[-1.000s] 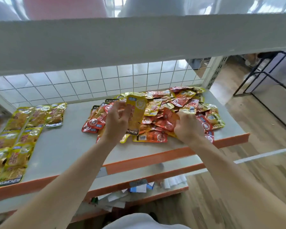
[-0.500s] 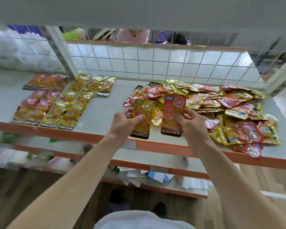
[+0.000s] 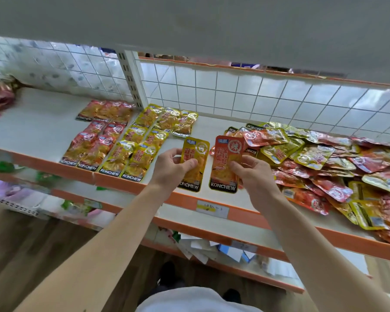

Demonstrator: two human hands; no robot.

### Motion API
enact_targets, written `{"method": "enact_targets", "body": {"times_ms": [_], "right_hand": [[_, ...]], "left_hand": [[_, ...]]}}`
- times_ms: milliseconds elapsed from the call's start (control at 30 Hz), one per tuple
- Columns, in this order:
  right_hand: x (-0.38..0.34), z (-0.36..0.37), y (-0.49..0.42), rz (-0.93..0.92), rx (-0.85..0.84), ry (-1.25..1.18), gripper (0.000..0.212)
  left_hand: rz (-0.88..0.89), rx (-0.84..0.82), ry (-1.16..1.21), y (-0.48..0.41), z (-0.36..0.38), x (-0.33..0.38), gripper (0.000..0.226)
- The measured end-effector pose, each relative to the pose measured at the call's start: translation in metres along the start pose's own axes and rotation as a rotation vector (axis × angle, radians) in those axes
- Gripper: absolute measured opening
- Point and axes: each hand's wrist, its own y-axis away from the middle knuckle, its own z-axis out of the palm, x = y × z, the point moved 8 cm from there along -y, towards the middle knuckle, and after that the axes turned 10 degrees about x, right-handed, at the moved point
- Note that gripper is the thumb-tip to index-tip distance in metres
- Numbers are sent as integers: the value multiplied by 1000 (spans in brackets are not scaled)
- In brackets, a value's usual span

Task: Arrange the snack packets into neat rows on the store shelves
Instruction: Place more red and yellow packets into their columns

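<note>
- While tidy rows [image 3: 122, 145] sit at the front edge of the shelf [image 3: 38, 127], the pile [image 3: 324, 158] rightward looks mostly unsorted.
- Left hand [image 3: 169, 168] pinches a yellow packet [image 3: 197, 154], right hand [image 3: 256, 176] a red packet [image 3: 225, 154].

The yellow packet [image 3: 202, 154] and the orange-red packet [image 3: 222, 163] each have a black bottom band with white KONCHEW lettering. The shelf [image 3: 38, 129] is pale grey-white with an orange front edge. Behind it is a white square-grid panel [image 3: 257, 95]. Red rows [image 3: 95, 136] lie beside yellow rows [image 3: 142, 143], and the pile [image 3: 320, 158] mixes both colours.
</note>
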Motion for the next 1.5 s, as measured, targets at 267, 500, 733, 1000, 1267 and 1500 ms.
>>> {"method": "enact_targets", "body": {"times_ms": [267, 500, 733, 1000, 1267, 1500], "right_hand": [[8, 43, -11, -12, 38, 69, 16], [12, 65, -19, -34, 98, 138, 22], [11, 78, -24, -20, 152, 155, 19], [22, 89, -31, -6, 238, 151, 17], [30, 92, -29, 1, 330, 163, 13], [18, 88, -27, -36, 351, 166, 20]], "left_hand": [[167, 40, -237, -53, -27, 6, 19], [516, 102, -639, -73, -28, 10, 29], [769, 127, -1020, -82, -27, 10, 38], [1220, -242, -953, -66, -19, -11, 40], [1083, -244, -1023, -73, -16, -14, 41], [1050, -203, -954, -73, -30, -10, 42]]}}
